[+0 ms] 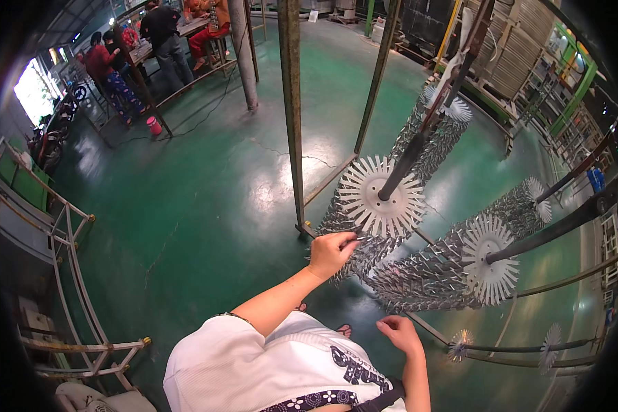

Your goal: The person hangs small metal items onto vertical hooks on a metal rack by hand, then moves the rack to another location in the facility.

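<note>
My left hand (332, 255) reaches to the near side of a hanging column of small silvery metal pieces (371, 255). Its thumb and fingers are pinched around a small metal piece, mostly hidden by the fingertips. Above it, a pale slotted disc (364, 194) with many radial teeth sits on a dark rod (408, 163) and caps the column. Lower and to the right, my right hand (402, 335) is held loosely with fingers part curled, and I see nothing in it. It is nearest to a second column (422, 275) of such pieces, capped by another toothed disc (489, 259).
A tall metal frame post (292, 117) stands just beyond my left hand. More loaded columns (432, 134) hang behind, and bare toothed discs (461, 345) at lower right. White metal racks (72, 237) line the left. People (165, 41) gather at a table far left.
</note>
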The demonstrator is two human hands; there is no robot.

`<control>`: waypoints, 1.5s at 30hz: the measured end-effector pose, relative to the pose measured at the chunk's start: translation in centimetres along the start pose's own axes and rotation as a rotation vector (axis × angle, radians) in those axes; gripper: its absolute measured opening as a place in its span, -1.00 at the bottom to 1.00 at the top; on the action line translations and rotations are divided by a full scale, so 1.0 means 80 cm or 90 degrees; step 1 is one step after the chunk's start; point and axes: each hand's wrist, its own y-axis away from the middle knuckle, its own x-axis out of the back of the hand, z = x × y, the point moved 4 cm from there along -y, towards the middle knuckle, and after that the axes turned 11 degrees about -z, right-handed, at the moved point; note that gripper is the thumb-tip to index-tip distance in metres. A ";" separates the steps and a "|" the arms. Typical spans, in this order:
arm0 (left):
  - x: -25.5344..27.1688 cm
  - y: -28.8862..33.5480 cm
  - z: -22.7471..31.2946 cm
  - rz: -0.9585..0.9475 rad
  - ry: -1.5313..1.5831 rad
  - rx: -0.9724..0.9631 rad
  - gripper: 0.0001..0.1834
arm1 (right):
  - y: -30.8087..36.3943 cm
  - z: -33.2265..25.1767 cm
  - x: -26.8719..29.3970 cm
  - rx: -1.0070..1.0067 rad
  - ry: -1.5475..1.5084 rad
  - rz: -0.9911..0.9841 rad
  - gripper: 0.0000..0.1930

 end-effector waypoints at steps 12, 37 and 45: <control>-0.002 0.031 0.018 0.144 0.023 0.037 -0.88 | 0.021 0.038 0.042 0.043 0.055 -0.068 -0.65; 0.014 0.082 0.107 0.097 0.081 -0.023 -0.90 | 0.051 0.044 0.046 0.108 0.123 -0.036 -0.64; -0.060 0.127 0.178 0.003 0.093 -0.063 -0.88 | 0.115 0.087 0.058 0.107 0.077 0.008 -0.65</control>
